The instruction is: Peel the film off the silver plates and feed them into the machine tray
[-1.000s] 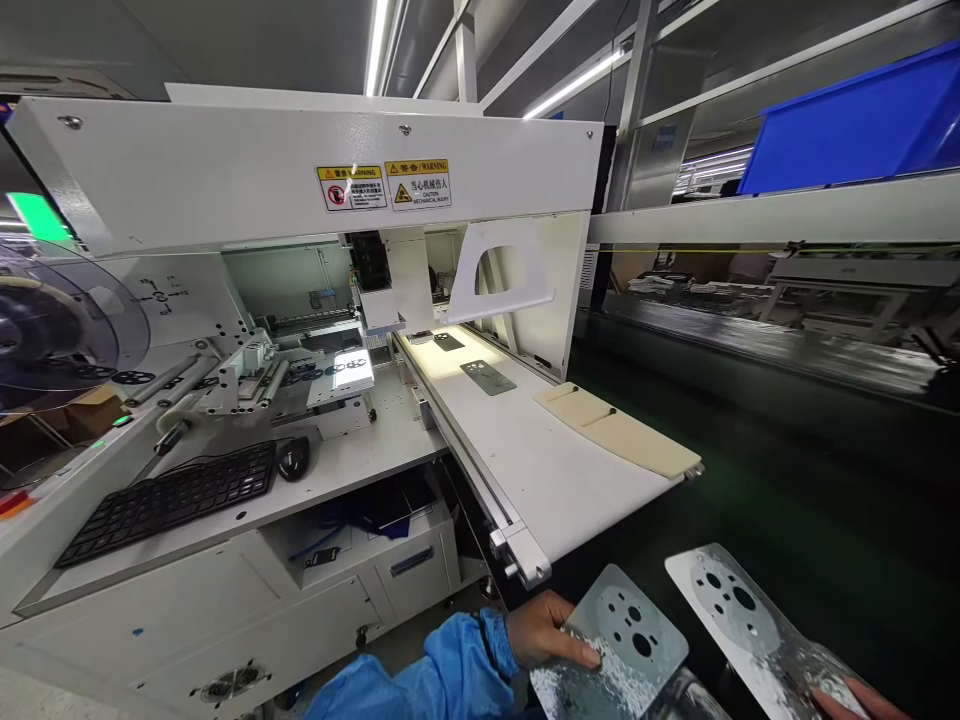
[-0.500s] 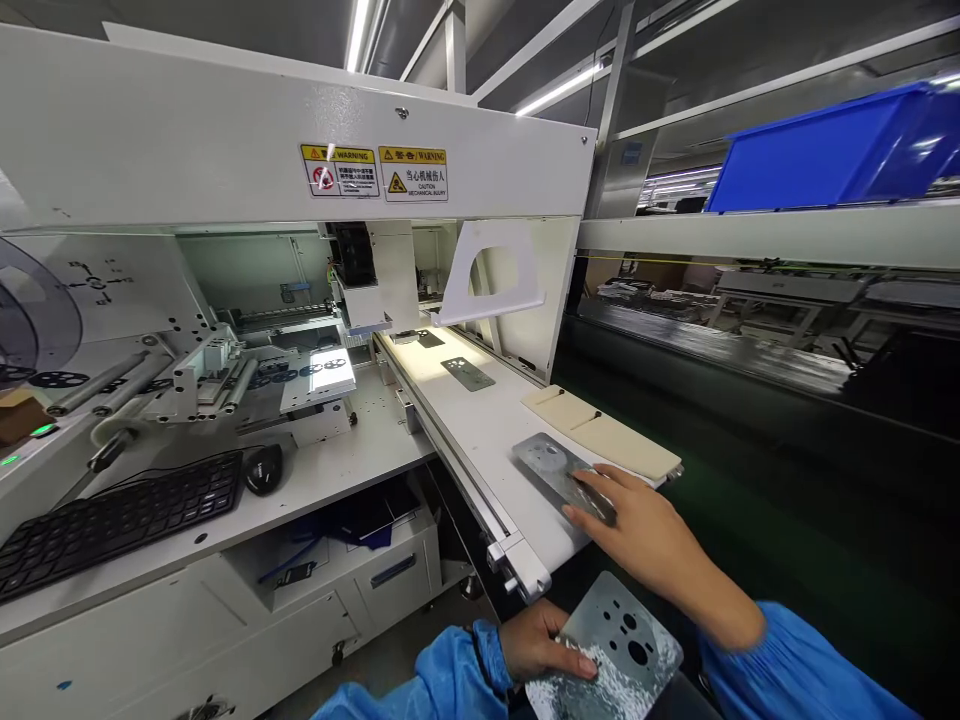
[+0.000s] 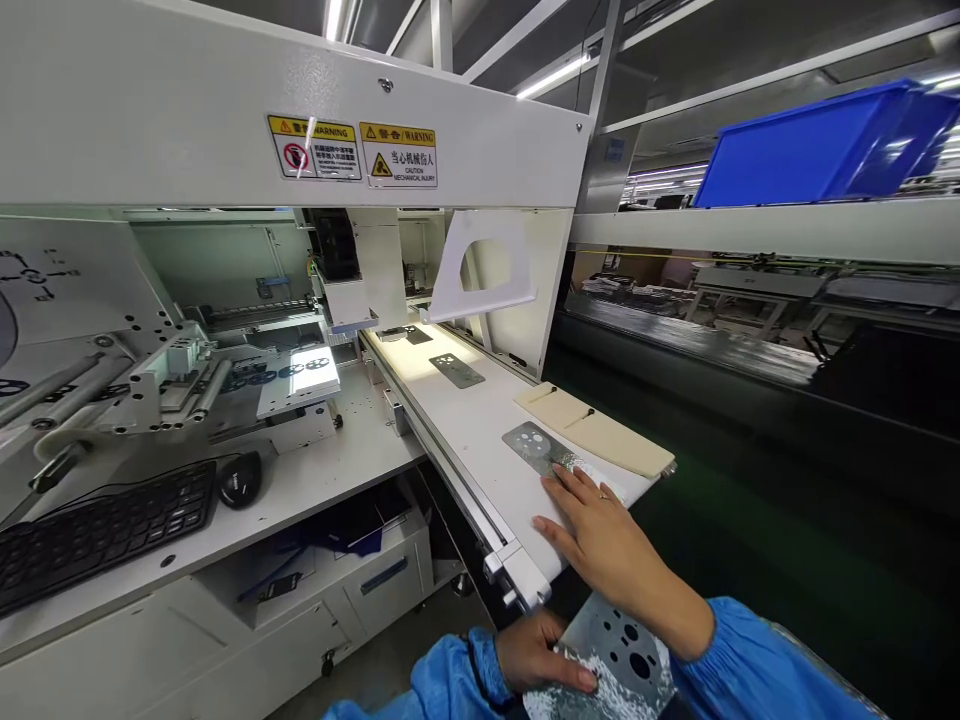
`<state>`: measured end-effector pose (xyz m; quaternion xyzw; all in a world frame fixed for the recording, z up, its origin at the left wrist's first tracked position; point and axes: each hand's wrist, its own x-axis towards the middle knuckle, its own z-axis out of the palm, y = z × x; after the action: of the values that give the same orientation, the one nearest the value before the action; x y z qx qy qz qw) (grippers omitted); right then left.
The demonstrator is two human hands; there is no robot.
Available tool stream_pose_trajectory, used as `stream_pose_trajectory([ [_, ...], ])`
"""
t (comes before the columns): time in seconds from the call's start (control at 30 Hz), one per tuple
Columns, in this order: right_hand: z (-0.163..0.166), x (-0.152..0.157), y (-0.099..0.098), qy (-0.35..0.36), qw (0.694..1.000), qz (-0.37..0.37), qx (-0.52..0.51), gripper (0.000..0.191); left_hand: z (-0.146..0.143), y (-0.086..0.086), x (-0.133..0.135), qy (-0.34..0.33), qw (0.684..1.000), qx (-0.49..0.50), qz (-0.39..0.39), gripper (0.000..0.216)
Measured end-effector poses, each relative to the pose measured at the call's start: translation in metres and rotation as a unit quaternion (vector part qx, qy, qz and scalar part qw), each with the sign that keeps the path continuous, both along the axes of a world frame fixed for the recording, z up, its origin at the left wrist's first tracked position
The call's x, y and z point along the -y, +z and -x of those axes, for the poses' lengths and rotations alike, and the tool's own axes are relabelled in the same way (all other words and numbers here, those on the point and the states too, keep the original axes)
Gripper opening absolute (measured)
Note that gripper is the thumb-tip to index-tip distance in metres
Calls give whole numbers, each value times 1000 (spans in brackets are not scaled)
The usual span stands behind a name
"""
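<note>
Low in the view, my left hand [image 3: 541, 655] is closed on a grey phone back cover [image 3: 611, 640] with round camera holes and a shiny, wrinkled-looking lower surface. Whether it is one cover or a stack, I cannot tell. My right hand [image 3: 611, 540] lies palm down with fingers stretched out, the fingertips touching the near end of another phone back cover [image 3: 534, 447]. That cover rests flat on the white conveyor belt [image 3: 480, 450], partly hidden by the fingers. Farther up the belt lies a third cover [image 3: 457, 371], with a darker one [image 3: 417, 336] beyond it near the machine opening.
A cream side plate [image 3: 596, 430] borders the belt on the right. The white machine housing [image 3: 487, 150] spans overhead, with a white bracket [image 3: 484, 270] hanging below. At left are a keyboard [image 3: 112, 525] and mouse [image 3: 240, 480]. A blue bin [image 3: 802, 150] sits on the right shelf.
The cover under my right hand has gone from tilted and held to flat on the belt. My right fingers have let go and spread out. The camera view has shifted slightly.
</note>
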<state>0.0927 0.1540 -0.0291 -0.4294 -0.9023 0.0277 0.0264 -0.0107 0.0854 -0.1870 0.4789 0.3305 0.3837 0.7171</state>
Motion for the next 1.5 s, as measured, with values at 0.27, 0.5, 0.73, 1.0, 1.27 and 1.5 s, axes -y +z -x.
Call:
stream_pose_trajectory([
  [0.27,12,-7,2,-11,1000,11,5,60,-2,-7,1,17,1000,4,15,64],
  [0.5,19,-17,4,-7,1000,14,4,61,-2,-11,0,9,1000,8,22,61],
  [0.73,20,-21,2,-12,1000,18,6,62,-2,-10,-1,19,1000,9,0,57],
  [1.0,22,-21,0,0,1000,-5,-20,61,-2,-13,-1,17,1000,19,-5,56],
  [1.27,-25,-3,5,50,985,-102,-127,55,-2,-12,3,21,999,24,-2,57],
  [1.5,-123,49,-24,-39,968,-59,-242,44,-5,-12,6,86,995,52,-19,57],
])
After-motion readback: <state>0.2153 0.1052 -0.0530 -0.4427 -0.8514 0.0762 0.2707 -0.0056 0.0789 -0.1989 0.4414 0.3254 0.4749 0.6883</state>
